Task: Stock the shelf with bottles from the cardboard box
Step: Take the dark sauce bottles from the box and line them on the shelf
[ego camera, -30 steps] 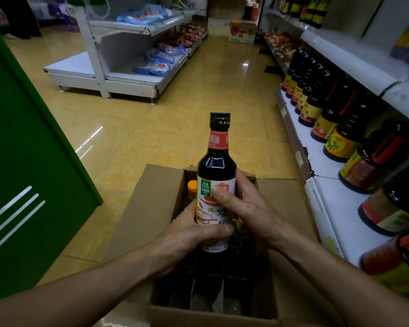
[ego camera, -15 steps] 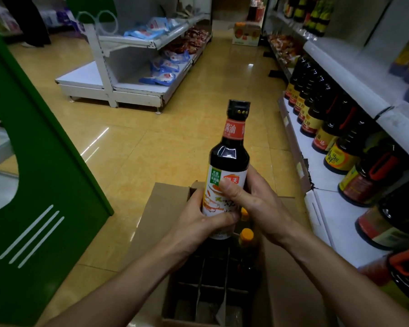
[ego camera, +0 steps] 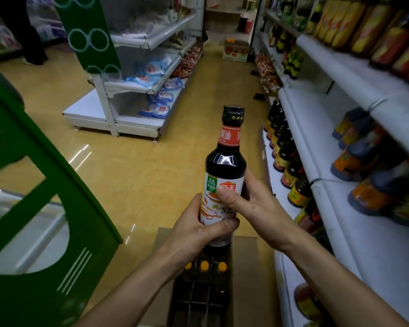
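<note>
dark sauce bottle (ego camera: pixel 225 161) upright, clamped low on label by left grip (ego camera: pixel 196 230), right grip (ego camera: pixel 255 204) curled round its right side, open cardboard box (ego camera: pixel 246 279) directly below grips, orange-capped bottles (ego camera: pixel 204 265) inside, shelf (ego camera: pixel 312 119) right of grips

Held bottle (ego camera: pixel 225 161): the red neck label (ego camera: pixel 229 136) reads 酱油 in white. On the body label (ego camera: pixel 219 197), the red logo shows only 天 legible above the thumb of my right hand (ego camera: pixel 253 208). The green patch's white print is too small to read. Labels on the shelf bottles (ego camera: pixel 284 152) are blurred and unreadable.
</note>
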### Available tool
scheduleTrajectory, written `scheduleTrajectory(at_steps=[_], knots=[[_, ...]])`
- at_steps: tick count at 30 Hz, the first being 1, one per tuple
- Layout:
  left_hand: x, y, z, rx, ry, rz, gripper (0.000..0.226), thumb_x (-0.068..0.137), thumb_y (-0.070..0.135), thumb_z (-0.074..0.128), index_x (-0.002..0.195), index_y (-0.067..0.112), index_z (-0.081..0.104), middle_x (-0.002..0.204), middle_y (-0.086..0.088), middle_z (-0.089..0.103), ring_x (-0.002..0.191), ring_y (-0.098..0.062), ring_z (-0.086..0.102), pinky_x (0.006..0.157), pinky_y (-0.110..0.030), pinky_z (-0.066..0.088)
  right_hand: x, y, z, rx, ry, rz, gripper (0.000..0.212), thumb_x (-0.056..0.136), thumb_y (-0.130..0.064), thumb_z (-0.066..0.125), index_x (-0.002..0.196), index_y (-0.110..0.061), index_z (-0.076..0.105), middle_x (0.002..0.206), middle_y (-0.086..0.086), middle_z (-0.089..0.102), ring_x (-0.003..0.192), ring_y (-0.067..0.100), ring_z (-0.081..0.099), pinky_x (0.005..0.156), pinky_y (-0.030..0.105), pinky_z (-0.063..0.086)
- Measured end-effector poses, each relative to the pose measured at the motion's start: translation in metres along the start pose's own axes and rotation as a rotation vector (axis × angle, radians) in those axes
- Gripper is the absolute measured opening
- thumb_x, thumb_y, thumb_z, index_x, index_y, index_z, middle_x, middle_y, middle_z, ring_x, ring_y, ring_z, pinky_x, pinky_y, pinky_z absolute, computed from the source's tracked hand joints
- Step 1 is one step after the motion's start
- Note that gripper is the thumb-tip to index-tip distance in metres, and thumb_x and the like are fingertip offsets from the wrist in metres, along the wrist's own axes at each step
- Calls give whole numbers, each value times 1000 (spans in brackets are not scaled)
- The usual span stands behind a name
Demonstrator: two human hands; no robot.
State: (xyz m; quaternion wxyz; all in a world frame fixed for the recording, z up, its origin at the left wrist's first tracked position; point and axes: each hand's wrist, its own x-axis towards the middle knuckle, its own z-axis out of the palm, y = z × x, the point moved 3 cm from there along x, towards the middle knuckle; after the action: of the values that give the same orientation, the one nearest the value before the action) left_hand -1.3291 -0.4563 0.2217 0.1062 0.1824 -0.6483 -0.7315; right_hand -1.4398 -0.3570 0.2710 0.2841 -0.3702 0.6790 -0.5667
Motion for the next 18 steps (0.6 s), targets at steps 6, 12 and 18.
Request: scheduleTrajectory(at_steps=[6,12,18], knots=[[-31,147,6,9,-32,2,70,63,42,83,124,20,57,113,-9,74,107,-25,71,96,-42,58,-3,-151,-18,-28,6,-27,46,90,-46,71,132,-36,52,119,-15,72,112,4,69,94,29,58],[-57,277,10,44,-61,30,66,67,41,83,125,21,57,113,-8,73,107,-24,71,96,-41,58,-5,-282,-32,-59,28,-61,54,89,-45,69,138,-31,51,123,-11,72,115,6,69,100,36,57],[-80,380,17,65,-91,56,65,65,42,83,123,24,59,110,-2,75,104,-17,72,89,-29,57,-13,-391,-46,-82,46,-86,52,90,-45,70,136,-31,51,120,-13,72,113,6,69,95,33,58]])
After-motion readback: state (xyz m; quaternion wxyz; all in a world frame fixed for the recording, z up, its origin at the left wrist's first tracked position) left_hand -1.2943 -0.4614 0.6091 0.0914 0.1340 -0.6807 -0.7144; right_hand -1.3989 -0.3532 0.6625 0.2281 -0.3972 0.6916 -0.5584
